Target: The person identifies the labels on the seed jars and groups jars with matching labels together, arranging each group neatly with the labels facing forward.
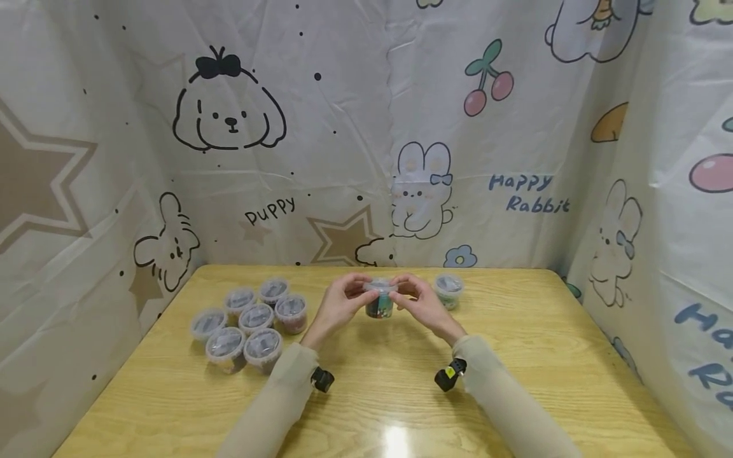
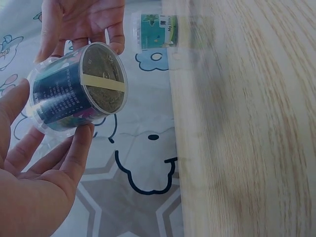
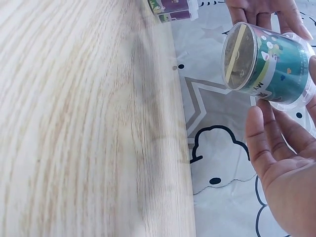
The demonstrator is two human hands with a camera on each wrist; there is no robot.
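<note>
A clear plastic tub (image 1: pixel 379 308) with a lid and a teal and dark blue printed label is held up above the table. My left hand (image 1: pixel 338 308) grips its left side, with thumb and fingers at the lid rim. From the right, my right hand (image 1: pixel 425 304) holds the same rim. The left wrist view shows the tub's bottom (image 2: pixel 106 89), where brownish contents and a pale strip lie across the round base. In the right wrist view the teal label (image 3: pixel 279 69) faces the camera.
Several similar lidded tubs (image 1: pixel 256 316) stand grouped on the left of the wooden table (image 1: pixel 395 394). One more tub (image 1: pixel 449 294) with a green label stands behind my right hand. A printed cloth (image 1: pixel 343 127) hangs around the back and sides.
</note>
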